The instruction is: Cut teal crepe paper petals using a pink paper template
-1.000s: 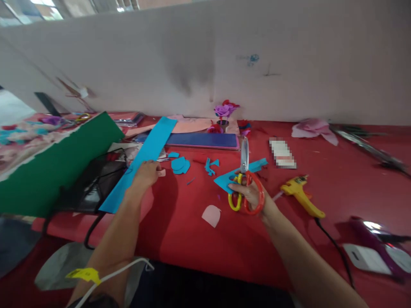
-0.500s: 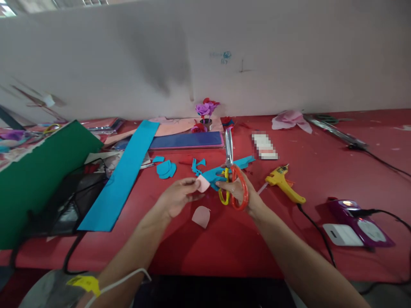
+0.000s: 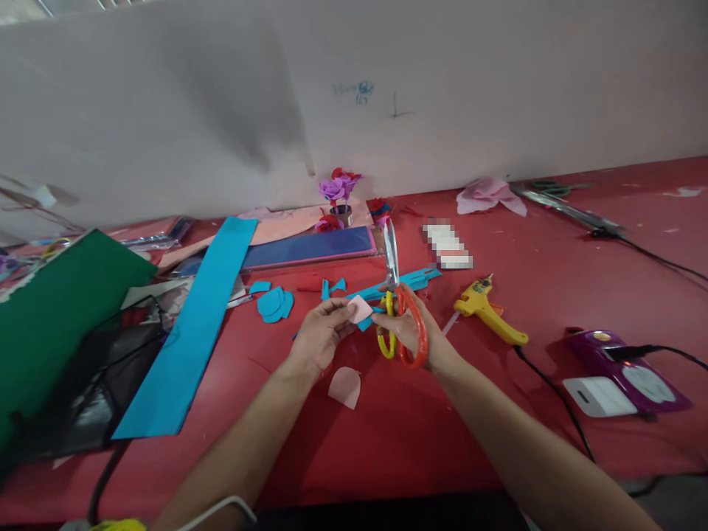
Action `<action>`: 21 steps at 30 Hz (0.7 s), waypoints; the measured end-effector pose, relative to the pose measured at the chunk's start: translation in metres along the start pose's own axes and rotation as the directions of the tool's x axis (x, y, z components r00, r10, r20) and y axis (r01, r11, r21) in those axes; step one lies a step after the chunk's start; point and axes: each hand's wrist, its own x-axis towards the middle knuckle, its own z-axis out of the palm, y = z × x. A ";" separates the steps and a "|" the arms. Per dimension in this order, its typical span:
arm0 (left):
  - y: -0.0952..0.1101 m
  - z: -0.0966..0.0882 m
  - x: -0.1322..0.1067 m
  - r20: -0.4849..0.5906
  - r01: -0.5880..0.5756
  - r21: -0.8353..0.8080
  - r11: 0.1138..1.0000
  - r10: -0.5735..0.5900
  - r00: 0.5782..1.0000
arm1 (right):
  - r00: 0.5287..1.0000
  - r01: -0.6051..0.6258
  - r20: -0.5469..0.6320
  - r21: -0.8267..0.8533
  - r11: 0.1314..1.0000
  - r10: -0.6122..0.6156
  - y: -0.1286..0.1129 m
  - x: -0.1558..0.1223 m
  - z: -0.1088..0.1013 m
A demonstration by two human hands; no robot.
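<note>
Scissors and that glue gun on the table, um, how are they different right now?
The scissors are in your right hand, while the glue gun lies on the red table with no hand on it. The scissors have silver blades with one red and one yellow handle loop; the glue gun is mostly yellow. The scissors have ring-shaped handles, while the glue gun has a single solid grip. Both have some yellow.

At twelve o'clock, the wall writing is partly illegible; near three, pixelation obscures a pale slab; at nine, the left edge crops the green board; centrally, scissors partly hide the narrow blue strip.
</note>
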 end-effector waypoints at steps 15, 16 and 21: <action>-0.006 -0.004 -0.004 0.092 -0.097 0.029 0.995 0.094 0.991 | 1.000 -0.010 -0.023 -0.031 0.999 0.009 -0.003 -0.003 0.002; -0.007 -0.005 -0.004 0.100 -0.105 0.033 0.994 0.101 0.990 | 1.000 -0.018 -0.025 -0.029 0.999 0.017 -0.004 -0.004 0.002; -0.007 -0.004 -0.006 0.126 -0.178 0.071 0.981 0.168 0.978 | 1.000 -0.026 0.009 -0.028 0.999 0.027 -0.006 -0.006 0.003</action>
